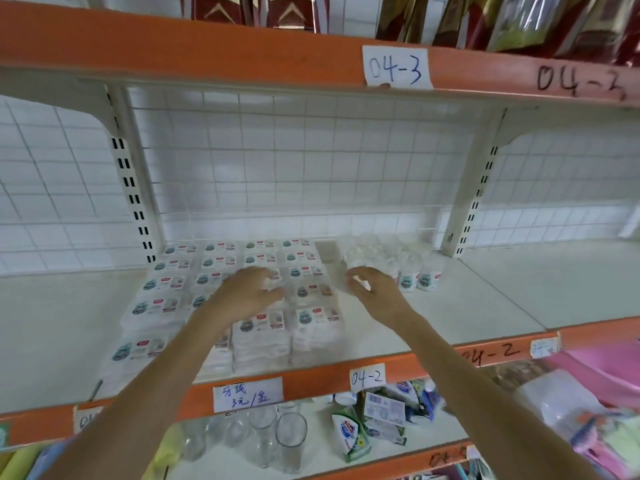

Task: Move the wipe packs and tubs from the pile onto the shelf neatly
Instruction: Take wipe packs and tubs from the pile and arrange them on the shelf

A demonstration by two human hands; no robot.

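Packs (239, 292) fill the shelf (450, 306) at centre, partly hidden by the left hand (247, 289), fingers spread on them. Right hand (372, 289) pinches something white, blurred, beside tubs (412, 271).

White wipe packs (256, 327) with red-and-teal labels lie on a cream shelf (433, 306) edged in orange.

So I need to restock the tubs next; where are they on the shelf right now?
In the head view, the tubs stand clustered toward the back of the 04-2 shelf, right of the wipe packs, just beyond the right hand.
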